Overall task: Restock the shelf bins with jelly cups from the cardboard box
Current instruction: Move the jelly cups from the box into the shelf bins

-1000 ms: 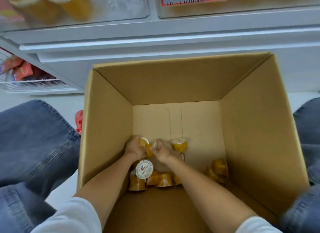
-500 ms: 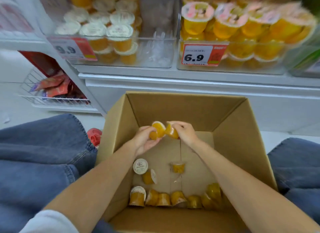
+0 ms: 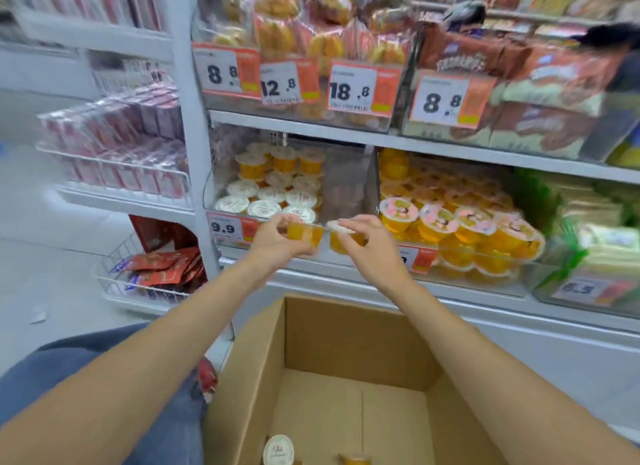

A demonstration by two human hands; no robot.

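My left hand (image 3: 277, 244) grips an orange jelly cup (image 3: 304, 232) at the front edge of the left clear shelf bin (image 3: 343, 191). Close beside it, my right hand (image 3: 372, 244) pinches a second orange jelly cup (image 3: 341, 241) by its white lid. The left bin holds several white-lidded jelly cups (image 3: 273, 198) on its left side. The open cardboard box (image 3: 353, 340) stands below my arms, and two jelly cups (image 3: 278, 450) show at its bottom edge.
A neighbouring bin (image 3: 460, 229) to the right is packed with pink-lidded orange cups. Price tags (image 3: 228, 227) hang on the bin fronts. Upper shelves carry bagged snacks (image 3: 485, 56). A wire basket (image 3: 149, 277) with red packets sits low at the left. My jeans-clad leg (image 3: 104, 360) flanks the box.
Both hands picked up a jelly cup each from the bottom of the box, lifted them out and raised them to the front of the left shelf bin. My view tilted up to the shelves.
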